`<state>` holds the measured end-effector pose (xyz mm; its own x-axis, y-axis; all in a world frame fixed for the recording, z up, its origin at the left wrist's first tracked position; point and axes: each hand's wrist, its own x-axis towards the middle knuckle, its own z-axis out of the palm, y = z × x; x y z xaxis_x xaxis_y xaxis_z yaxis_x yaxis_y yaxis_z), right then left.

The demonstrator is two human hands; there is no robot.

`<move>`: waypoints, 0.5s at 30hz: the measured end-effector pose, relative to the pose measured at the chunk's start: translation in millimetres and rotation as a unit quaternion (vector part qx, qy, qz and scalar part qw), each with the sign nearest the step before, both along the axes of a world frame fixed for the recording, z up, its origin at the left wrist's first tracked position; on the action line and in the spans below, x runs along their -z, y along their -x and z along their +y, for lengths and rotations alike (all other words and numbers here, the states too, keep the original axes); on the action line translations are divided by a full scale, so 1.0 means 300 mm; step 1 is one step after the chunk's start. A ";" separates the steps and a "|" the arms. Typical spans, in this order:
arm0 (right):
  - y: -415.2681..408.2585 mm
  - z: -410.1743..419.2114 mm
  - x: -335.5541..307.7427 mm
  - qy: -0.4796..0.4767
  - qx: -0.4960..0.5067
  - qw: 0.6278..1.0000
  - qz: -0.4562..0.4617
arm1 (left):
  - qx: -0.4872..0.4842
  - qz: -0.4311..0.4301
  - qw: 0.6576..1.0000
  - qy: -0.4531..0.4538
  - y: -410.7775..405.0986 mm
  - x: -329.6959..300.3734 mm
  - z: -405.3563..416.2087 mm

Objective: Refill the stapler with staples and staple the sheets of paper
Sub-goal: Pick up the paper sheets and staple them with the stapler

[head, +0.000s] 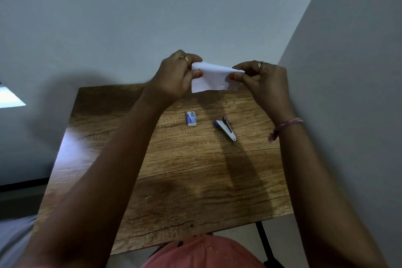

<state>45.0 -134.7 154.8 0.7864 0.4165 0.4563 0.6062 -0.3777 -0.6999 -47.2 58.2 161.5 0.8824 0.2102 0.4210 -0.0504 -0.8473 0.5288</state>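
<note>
Pink-clad lap at 6 o'clock, wooden table (174, 180) beyond. Your left hand (174, 76) and right hand (261, 80) each pinch a top corner of the paper sheets (212, 79), raised at 12 o'clock, likely to inspect them. Stapler (226, 128) lies untouched mid-table, staple box (191, 118) just beside at its 9 o'clock

A: Can you read the print on that little staple box (191, 118)? Way too small for me.

B: Nope, just a blue blur. The stapler (226, 131) isn't any clearer, can't tell if it's loaded.

A: How many sheets of paper (214, 78)? 2?

B: No idea, the edges blend together, and the left hand (174, 76) and right hand (262, 80) cover both top corners.

A: The table (195, 180) near edge hides behind the forearms.
</note>
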 end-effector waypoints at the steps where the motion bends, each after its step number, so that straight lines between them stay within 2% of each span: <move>1: -0.003 0.001 -0.003 0.016 0.000 1.000 -0.010 | -0.001 0.015 1.000 -0.001 -0.005 0.000 -0.002; 4: -0.016 0.003 -0.006 0.051 0.007 0.998 -0.025 | -0.007 0.021 1.000 -0.002 -0.013 0.002 0.004; 7: -0.028 0.005 -0.013 0.031 -0.022 0.997 0.065 | -0.017 0.021 0.998 0.056 -0.019 -0.004 0.005; 9: -0.026 0.009 -0.023 -0.027 -0.069 0.983 0.166 | -0.020 0.034 0.985 0.168 -0.022 -0.010 -0.001; 12: -0.029 0.011 -0.032 -0.115 -0.102 0.949 0.274 | 0.001 0.042 0.920 0.390 -0.021 -0.017 0.002; 14: -0.033 0.010 -0.026 -0.132 -0.098 0.937 0.309 | -0.004 0.045 0.888 0.457 -0.018 -0.015 0.006; 15: -0.034 0.011 -0.019 -0.135 -0.096 0.932 0.323 | -0.012 0.048 0.887 0.460 -0.018 -0.013 0.006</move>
